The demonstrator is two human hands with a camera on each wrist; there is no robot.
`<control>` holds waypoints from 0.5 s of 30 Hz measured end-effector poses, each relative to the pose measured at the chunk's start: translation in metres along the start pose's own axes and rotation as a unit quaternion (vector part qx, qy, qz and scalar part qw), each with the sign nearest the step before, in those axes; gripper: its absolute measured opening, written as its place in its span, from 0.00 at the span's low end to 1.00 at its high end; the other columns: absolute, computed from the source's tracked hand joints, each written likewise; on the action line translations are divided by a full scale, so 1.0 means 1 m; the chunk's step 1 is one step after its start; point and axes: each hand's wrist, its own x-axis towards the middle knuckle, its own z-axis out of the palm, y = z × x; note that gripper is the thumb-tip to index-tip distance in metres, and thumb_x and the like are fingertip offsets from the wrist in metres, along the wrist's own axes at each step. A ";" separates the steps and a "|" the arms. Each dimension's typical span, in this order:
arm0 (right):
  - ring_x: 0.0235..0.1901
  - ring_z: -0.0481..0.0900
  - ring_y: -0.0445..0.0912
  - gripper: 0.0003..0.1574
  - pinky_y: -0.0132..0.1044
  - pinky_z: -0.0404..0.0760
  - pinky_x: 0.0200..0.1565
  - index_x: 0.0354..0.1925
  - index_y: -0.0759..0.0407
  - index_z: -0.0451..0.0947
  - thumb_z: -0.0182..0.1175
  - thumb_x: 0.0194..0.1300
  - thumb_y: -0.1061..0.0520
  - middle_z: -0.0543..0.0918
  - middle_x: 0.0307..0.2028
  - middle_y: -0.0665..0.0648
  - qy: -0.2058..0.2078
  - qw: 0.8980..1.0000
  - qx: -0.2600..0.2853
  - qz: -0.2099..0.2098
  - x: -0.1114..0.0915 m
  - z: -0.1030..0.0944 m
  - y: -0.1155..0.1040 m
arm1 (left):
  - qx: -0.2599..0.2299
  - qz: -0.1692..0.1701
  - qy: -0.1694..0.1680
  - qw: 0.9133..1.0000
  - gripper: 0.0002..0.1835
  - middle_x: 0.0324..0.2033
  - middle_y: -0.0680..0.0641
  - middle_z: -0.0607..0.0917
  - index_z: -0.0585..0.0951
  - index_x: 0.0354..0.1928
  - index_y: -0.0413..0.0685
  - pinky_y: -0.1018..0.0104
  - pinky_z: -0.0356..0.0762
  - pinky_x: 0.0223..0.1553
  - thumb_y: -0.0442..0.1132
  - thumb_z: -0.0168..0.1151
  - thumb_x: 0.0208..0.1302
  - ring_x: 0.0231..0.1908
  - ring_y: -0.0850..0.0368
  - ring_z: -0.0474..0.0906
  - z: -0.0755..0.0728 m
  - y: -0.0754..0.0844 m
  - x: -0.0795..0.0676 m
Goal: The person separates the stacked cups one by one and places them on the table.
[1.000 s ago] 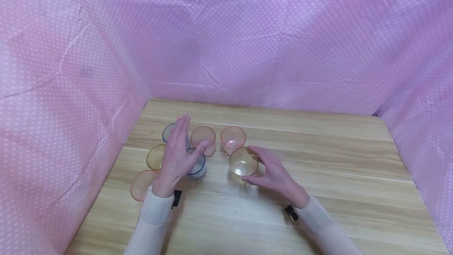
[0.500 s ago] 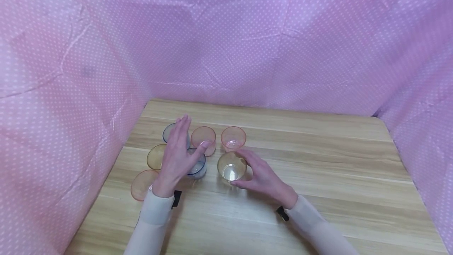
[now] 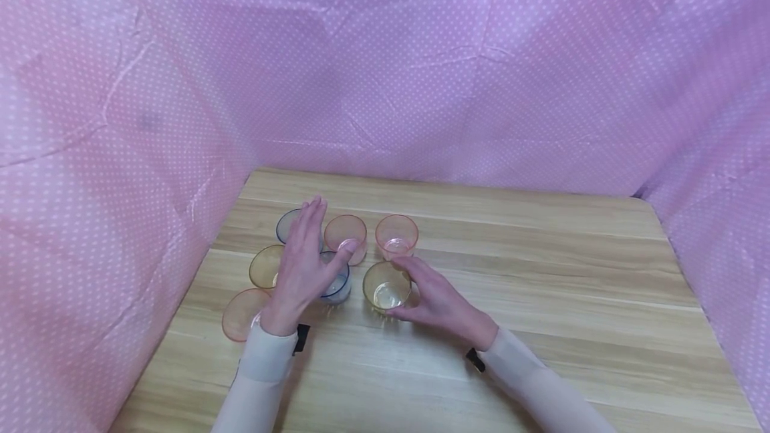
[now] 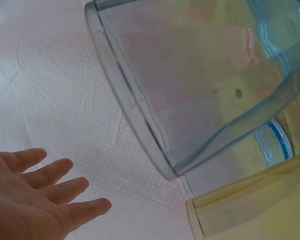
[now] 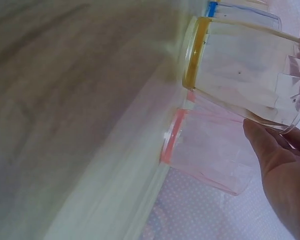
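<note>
My right hand (image 3: 442, 303) holds a clear yellow cup (image 3: 385, 287) by its rim, thumb on the near side and fingers on the far side. In the right wrist view that yellow cup (image 5: 245, 72) has an amber band round its base. My left hand (image 3: 301, 272) hovers over the left group of cups with fingers stretched out, its thumb above a blue-rimmed cup (image 3: 338, 286). The left wrist view shows those straight fingers holding nothing, beside a large bluish cup (image 4: 190, 85). Some cups at the left are partly hidden by this hand.
Behind the yellow cup stand two pink cups, a right one (image 3: 397, 232) and a left one (image 3: 345, 229). Farther left are another blue cup (image 3: 286, 224), a second yellow cup (image 3: 263, 267) and an orange-pink cup (image 3: 240, 316). Pink dotted cloth (image 3: 421, 85) walls the wooden table (image 3: 541, 286).
My right hand has carried the yellow cup leftward and slightly nearer, toward the blue-rimmed cup, slowing in the last half second. The left hand has barely moved.
</note>
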 end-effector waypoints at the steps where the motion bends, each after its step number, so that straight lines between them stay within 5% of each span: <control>1: 0.67 0.74 0.56 0.56 0.50 0.75 0.68 0.70 0.69 0.68 0.84 0.50 0.50 0.76 0.67 0.63 0.000 1.000 -0.002 -0.002 0.000 0.000 0.000 | 0.000 0.001 0.000 1.000 0.47 0.77 0.36 0.62 0.63 0.76 0.33 0.36 0.51 0.76 0.55 0.68 0.65 0.77 0.33 0.53 0.000 0.000 0.000; 15: 0.71 0.70 0.51 0.61 0.49 0.71 0.71 0.75 0.62 0.63 0.82 0.52 0.44 0.72 0.72 0.58 -0.009 1.000 0.010 0.015 -0.004 0.001 -0.003 | 0.007 -0.025 -0.029 0.999 0.49 0.78 0.36 0.60 0.60 0.78 0.34 0.41 0.49 0.78 0.59 0.64 0.66 0.78 0.36 0.51 -0.004 -0.003 -0.003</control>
